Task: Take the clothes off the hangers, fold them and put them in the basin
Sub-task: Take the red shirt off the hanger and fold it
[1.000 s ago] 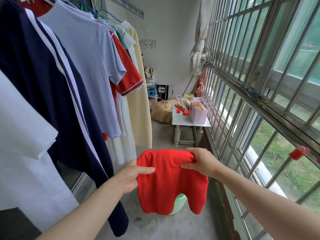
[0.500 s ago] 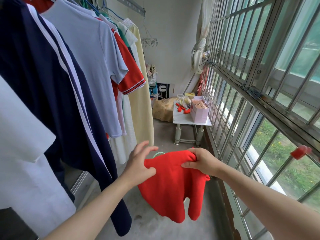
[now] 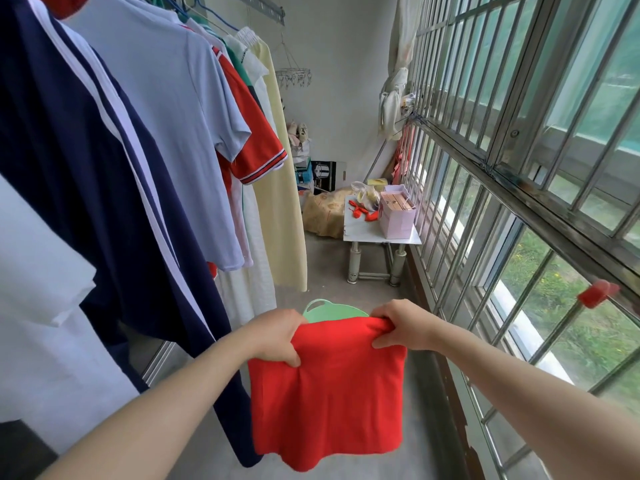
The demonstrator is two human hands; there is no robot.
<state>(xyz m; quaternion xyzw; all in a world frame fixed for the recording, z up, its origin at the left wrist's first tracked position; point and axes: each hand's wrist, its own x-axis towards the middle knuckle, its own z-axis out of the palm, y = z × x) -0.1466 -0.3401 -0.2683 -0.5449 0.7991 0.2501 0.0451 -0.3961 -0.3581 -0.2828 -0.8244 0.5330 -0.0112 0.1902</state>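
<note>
A folded red garment [image 3: 329, 393] hangs in front of me, held up by its top edge. My left hand [image 3: 277, 336] grips its upper left corner and my right hand [image 3: 401, 325] grips its upper right corner. Just behind the garment, on the floor, the rim of a pale green basin [image 3: 329, 311] shows; most of it is hidden by the cloth. On the left, several clothes hang on hangers: a navy shirt with white stripes [image 3: 86, 168], a light blue shirt [image 3: 180, 133], a red shirt [image 3: 256, 150] and a pale yellow garment [image 3: 287, 216].
A barred window [image 3: 519, 150] runs along the right side with a red peg [image 3: 597, 294] on a bar. A small white table [image 3: 377, 233] with a pink box [image 3: 398, 216] stands at the far end. Bags and boxes sit against the back wall.
My left hand let go, then took the garment's upper left corner again. The cloth now hangs as a neater, wider rectangle and sits lower in view; the basin rim shows above it.
</note>
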